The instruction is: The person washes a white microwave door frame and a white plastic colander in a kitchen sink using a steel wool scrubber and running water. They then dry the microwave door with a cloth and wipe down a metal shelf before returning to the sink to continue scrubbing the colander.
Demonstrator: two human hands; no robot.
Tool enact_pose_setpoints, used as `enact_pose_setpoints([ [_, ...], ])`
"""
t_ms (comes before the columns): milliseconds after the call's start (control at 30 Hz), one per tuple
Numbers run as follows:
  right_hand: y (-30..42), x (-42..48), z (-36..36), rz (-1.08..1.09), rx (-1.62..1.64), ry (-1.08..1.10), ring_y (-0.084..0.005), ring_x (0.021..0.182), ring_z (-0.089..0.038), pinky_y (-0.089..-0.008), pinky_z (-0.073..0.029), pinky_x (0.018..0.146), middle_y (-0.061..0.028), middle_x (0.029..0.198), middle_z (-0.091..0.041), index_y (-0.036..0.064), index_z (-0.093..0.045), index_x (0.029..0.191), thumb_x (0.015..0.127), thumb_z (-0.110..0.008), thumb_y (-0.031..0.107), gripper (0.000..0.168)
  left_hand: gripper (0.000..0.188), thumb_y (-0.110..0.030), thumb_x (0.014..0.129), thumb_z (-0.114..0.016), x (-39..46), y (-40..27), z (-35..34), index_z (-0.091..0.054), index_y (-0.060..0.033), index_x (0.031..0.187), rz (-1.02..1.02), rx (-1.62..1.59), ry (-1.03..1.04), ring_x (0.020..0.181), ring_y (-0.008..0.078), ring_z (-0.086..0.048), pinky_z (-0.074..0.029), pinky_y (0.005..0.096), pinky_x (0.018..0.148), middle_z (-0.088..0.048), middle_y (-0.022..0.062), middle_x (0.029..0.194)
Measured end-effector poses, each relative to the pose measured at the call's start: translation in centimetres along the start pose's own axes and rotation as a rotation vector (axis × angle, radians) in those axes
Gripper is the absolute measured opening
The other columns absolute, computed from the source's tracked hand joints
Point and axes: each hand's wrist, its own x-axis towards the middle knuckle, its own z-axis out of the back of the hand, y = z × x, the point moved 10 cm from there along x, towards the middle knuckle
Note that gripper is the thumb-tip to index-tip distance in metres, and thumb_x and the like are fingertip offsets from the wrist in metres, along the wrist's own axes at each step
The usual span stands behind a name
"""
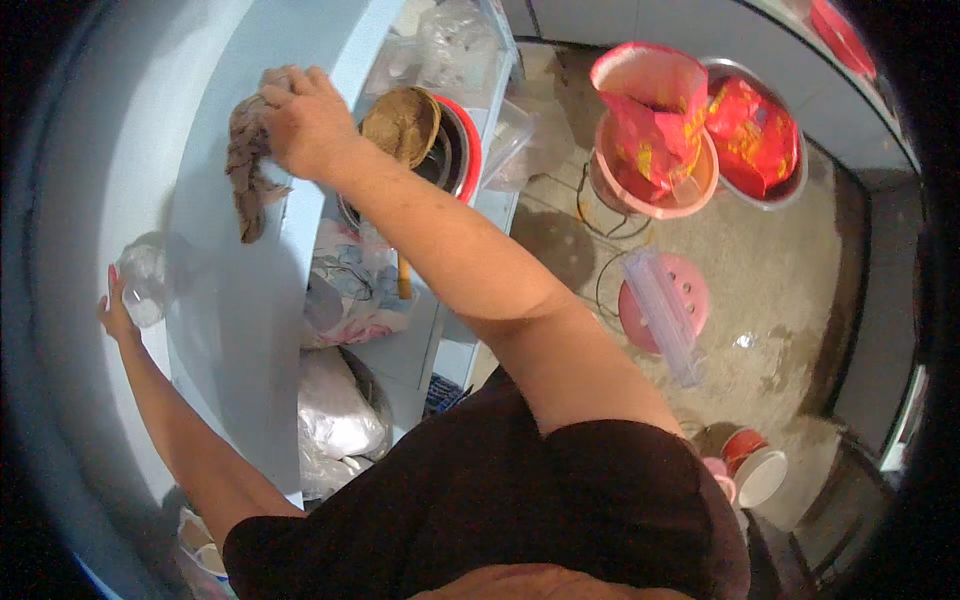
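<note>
My left hand [120, 311] reaches to the far left and grips a clear round container [146, 281] close to the pale wall. Something red shows beside its fingers; how the fingers wrap round the container is partly hidden. Higher up, my right hand [307, 124] is closed over a crumpled, brownish patterned cloth [251, 165]. The cloth hangs out to the left of the hand, over a pale blue shelf board [232, 352] near its front edge.
Below the board, lower shelves hold a woven ladle-like scoop [401, 124], a red-rimmed basin [471, 142], a floral bag [360, 289] and plastic bags [337, 409]. On the floor are a pink basin [660, 206] with a red bag, a metal basin [799, 176] and a pink stool [694, 285].
</note>
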Motion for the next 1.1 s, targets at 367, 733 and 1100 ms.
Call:
enact_pose_setpoints([
  [367, 0.2, -5.7, 8.9, -0.089, 0.661, -0.002, -0.0418, 0.12, -0.049, -0.0475, -0.043, 0.098, -0.0221, 0.129, -0.052, 0.004, -0.061, 0.117, 0.084, -0.066, 0.02, 0.037, 0.048, -0.011, 0.088, -0.065, -15.2, -23.2, 3.0, -0.05, 0.0025, 0.131, -0.334, -0.74, 0.359, 0.128, 0.0281, -0.049, -0.029, 0.0421, 0.114, -0.049, 0.0194, 0.141],
  [733, -5.7, -28.9, 11.1, -1.429, 1.733, 0.452, -0.0242, 0.117, -0.055, -0.0372, -0.05, 0.087, -0.0107, 0.141, -0.046, 0.012, -0.023, 0.152, 0.09, -0.052, 0.065, 0.087, 0.105, -0.015, 0.056, -0.089, -51.6, -28.1, -16.1, -0.03, -0.0055, 0.142, -0.369, -0.695, 0.916, 0.134, 0.0278, -0.039, -0.035, 0.0445, 0.112, -0.034, 0.0136, 0.147],
  [1100, -18.6, -30.6, 10.8, -1.347, 1.217, 0.259, -0.0288, 0.129, -0.043, -0.0394, -0.048, 0.091, -0.0161, 0.148, -0.037, 0.008, -0.026, 0.152, 0.082, -0.071, 0.051, 0.093, 0.079, -0.036, 0.084, -0.065, -58.9, -22.0, -32.4, -0.028, -0.0108, 0.149, 0.849, -1.253, 1.589, 0.139, 0.0366, -0.034, -0.029, 0.0668, 0.107, -0.024, 0.0149, 0.155],
])
